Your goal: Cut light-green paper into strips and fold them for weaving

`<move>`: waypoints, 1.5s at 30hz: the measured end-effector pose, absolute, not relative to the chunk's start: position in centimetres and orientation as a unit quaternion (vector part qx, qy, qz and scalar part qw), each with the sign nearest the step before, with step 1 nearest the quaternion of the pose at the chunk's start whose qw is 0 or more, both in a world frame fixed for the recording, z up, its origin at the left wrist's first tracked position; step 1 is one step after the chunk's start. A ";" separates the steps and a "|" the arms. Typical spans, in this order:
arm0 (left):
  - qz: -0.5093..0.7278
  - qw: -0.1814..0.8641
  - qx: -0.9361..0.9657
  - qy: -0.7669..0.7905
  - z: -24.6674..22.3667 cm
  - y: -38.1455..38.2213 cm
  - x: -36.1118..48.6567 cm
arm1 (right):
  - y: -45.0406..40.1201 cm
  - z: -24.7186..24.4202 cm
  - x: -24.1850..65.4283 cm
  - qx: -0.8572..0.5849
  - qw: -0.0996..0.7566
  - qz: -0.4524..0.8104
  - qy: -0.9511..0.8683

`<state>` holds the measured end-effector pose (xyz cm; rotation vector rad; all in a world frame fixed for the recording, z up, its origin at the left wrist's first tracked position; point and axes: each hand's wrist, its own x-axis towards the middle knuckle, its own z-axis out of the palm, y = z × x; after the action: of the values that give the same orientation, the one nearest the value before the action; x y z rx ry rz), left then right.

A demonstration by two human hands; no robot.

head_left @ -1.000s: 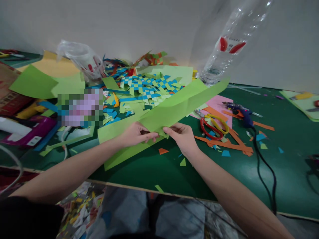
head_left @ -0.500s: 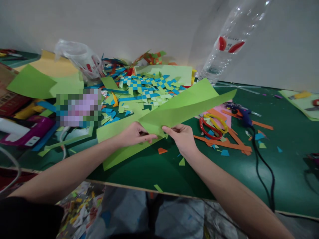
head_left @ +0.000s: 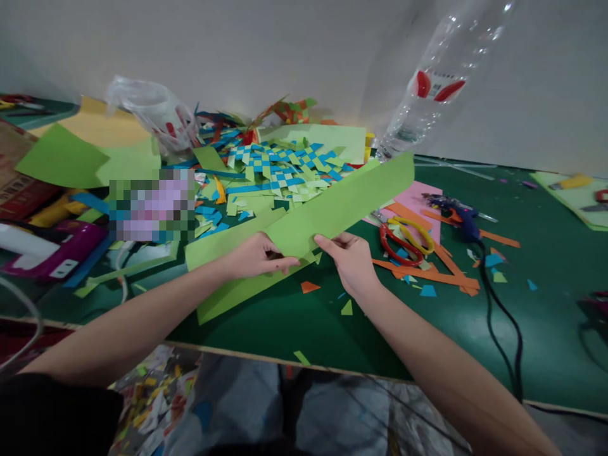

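Both hands work on a large light-green sheet of paper (head_left: 349,201), whose right part is folded over and stands up off the table. My left hand (head_left: 259,256) is closed at its lower edge, fingers curled and thumb pointing right. Thumb and bent fingers of my right hand (head_left: 350,256) pinch that edge a little farther right. The sheet's left part lies on the green table, beneath my left hand and wrist. To the right of my right hand are scissors (head_left: 401,254) with red and yellow handles, among orange paper strips (head_left: 439,277).
Behind the sheet lies a pile of woven blue and green paper strips (head_left: 278,161). A clear plastic bottle (head_left: 430,95) leans at the back. On the right sits a dark blue glue gun (head_left: 468,223) with a black cord. A purple-and-white device (head_left: 61,250) lies left.
The raised right part of the sheet has folded over and its far end has dropped to the left. My right hand has shifted slightly right; my left hand stays put.
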<state>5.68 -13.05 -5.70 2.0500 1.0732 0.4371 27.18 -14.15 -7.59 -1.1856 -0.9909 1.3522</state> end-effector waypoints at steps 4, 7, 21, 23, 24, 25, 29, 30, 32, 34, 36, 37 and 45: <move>0.159 0.409 0.781 0.445 -5.4 -12.9 5.6 | -13.7 -7.9 27.3 -0.448 0.545 0.598 -0.382; 0.160 0.405 0.780 0.449 -5.2 -12.8 5.5 | -13.6 -7.9 27.3 -0.425 0.559 0.613 -0.362; 0.212 0.479 0.740 0.423 -6.1 -13.2 5.7 | -14.1 -7.2 26.9 -0.465 0.572 0.587 -0.335; 0.219 0.494 0.731 0.416 -5.9 -13.3 5.9 | -14.2 -7.1 26.9 -0.473 0.568 0.583 -0.337; 0.222 0.500 0.728 0.413 -5.8 -13.3 5.9 | -14.2 -7.1 26.9 -0.474 0.566 0.582 -0.341; 0.221 0.503 0.726 0.414 -5.7 -13.3 6.0 | -14.2 -7.2 26.9 -0.475 0.564 0.580 -0.346; 0.225 0.495 0.727 0.419 -5.4 -13.3 6.0 | -14.3 -7.6 26.9 -0.471 0.569 0.565 -0.368; 0.230 0.491 0.730 0.416 -5.4 -13.3 6.0 | -14.3 -7.6 26.9 -0.473 0.569 0.559 -0.374; 0.242 0.476 0.739 0.411 -5.2 -13.3 6.0 | -14.4 -7.6 26.9 -0.479 0.564 0.550 -0.388; 0.249 0.455 0.747 0.416 -5.1 -13.2 6.0 | -14.4 -7.6 27.0 -0.484 0.555 0.544 -0.402; 0.233 0.445 0.753 0.426 -5.0 -13.2 6.1 | -14.4 -7.6 27.0 -0.486 0.549 0.542 -0.412; 0.221 0.446 0.754 0.429 -4.9 -13.1 6.1 | -14.4 -7.6 27.1 -0.484 0.546 0.542 -0.415; 0.209 0.453 0.753 0.430 -5.2 -13.0 5.9 | -14.2 -7.6 27.2 -0.462 0.567 0.564 -0.383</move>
<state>5.91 -13.02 -5.25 1.8588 1.0611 0.5169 27.15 -14.15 -7.55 -1.0863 -0.8998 1.3264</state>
